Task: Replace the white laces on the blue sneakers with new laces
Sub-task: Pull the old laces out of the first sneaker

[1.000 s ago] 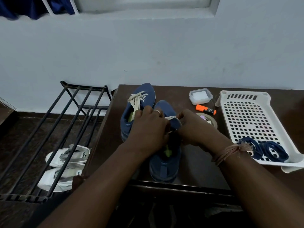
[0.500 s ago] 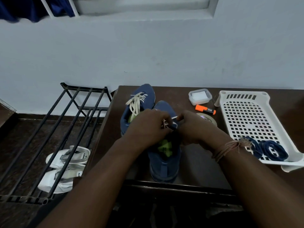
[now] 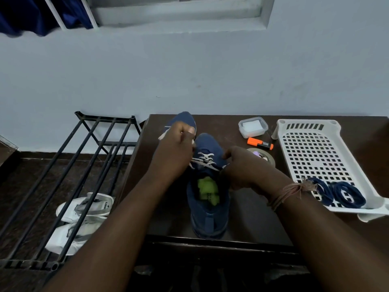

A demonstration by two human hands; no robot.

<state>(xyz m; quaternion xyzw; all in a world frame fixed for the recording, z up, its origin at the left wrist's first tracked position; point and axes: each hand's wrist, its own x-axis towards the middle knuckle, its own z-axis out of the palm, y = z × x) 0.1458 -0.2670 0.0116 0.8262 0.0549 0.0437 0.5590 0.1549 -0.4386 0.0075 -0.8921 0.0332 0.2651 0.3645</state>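
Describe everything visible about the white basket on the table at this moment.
The white basket is a shallow rectangular tray, plastic by its look, with a square-grid perforated floor, slotted far wall and round corner posts. It lies flat on the right side of the dark table, its near corner past the table's edge. Two coiled navy laces lie at its near end. Neither hand touches it.

Pale blue wall [image 3: 210, 76], window ledge [image 3: 179, 15] above — dark table [image 3: 248, 211], black rack [image 3: 69, 175]

This looks like a room in a home. A black metal shoe rack [image 3: 69, 175] stands at 9 o'clock with white shoes [image 3: 84, 209] under it. A dark wooden tabletop [image 3: 252, 218] is against a pale blue painted wall [image 3: 189, 70], and blue cloth [image 3: 31, 13] hangs at 11 o'clock beside a window ledge [image 3: 179, 15].
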